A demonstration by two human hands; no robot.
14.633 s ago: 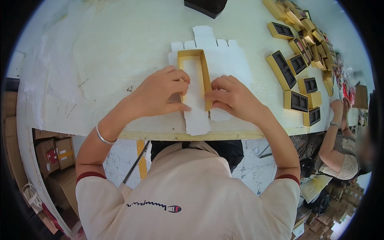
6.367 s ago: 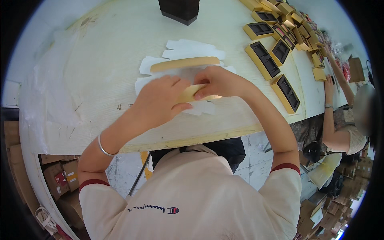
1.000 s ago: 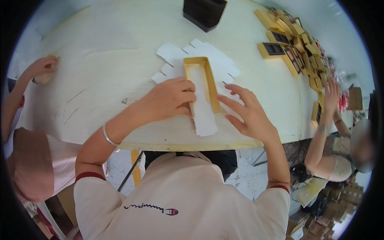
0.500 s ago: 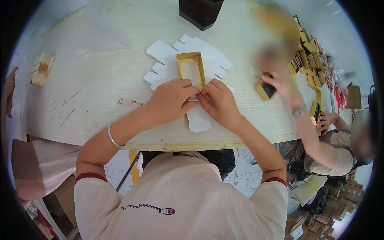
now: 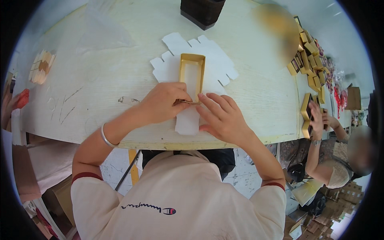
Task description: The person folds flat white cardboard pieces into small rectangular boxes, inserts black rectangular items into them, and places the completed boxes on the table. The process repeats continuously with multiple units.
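A gold, open-topped cardboard box (image 5: pixel 203 68) stands in front of me, long side pointing away. My left hand (image 5: pixel 165 103) is closed in a pinch at its near left corner, on the edge of the near end. My right hand (image 5: pixel 224 116) is by the near right corner, fingers spread, fingertips at or close to the box edge; whether they press on it is unclear. A white flap (image 5: pixel 187 123) sticks out from the near end toward me. Flat white cardboard blanks (image 5: pixel 218 58) with notched edges lie under and beyond the box.
A dark brown bin (image 5: pixel 202 14) stands at the far edge. Bundled pale wooden sticks (image 5: pixel 42 67) lie far left, near a clear plastic bag (image 5: pixel 104 32). Many gold boxes (image 5: pixel 308 60) pile up at the right, where a co-worker's hands (image 5: pixel 316 116) handle some. Another person's hand (image 5: pixel 18 100) shows at left.
The white blanks have shifted right and the flap left. My right hand's fingers have spread from a pinch. The co-worker's arm has drawn back right with a gold box.
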